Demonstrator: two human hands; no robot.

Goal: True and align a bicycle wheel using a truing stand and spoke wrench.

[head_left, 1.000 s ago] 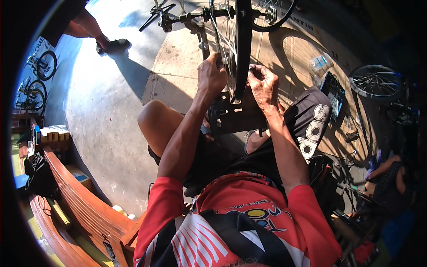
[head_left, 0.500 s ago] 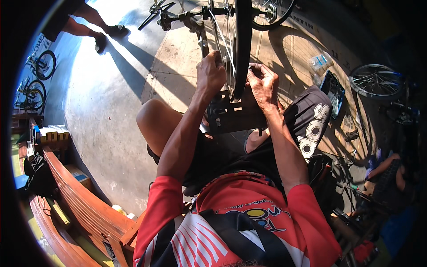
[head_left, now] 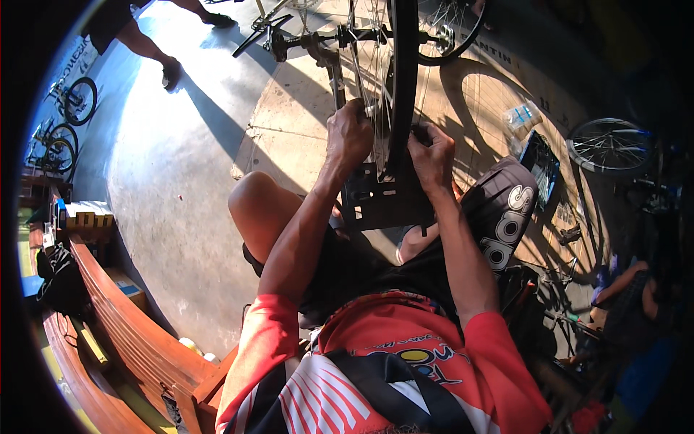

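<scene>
One bicycle wheel (head_left: 403, 79), dark tyre, upright at a metal stand (head_left: 334, 76), between the two hands, above a dark slotted plate (head_left: 397, 210). Left hand (head_left: 350, 137): fingers curled at the wheel's left side; cannot tell whether clamped on anything. Right hand (head_left: 434, 155): thumb and fingers bent close at the wheel's right side; grip too shadowed to tell. Cardboard (head_left: 285, 108): on the floor beneath. Second wheel (head_left: 611, 145): far right. Wooden bench (head_left: 137, 311): lower left.

The tyre (head_left: 405, 79) is black, the spokes (head_left: 382, 119) silvery. The shirt (head_left: 365, 338) is red, with fanned red and white stripes; the cardboard sheet (head_left: 289, 94) is tan.
</scene>
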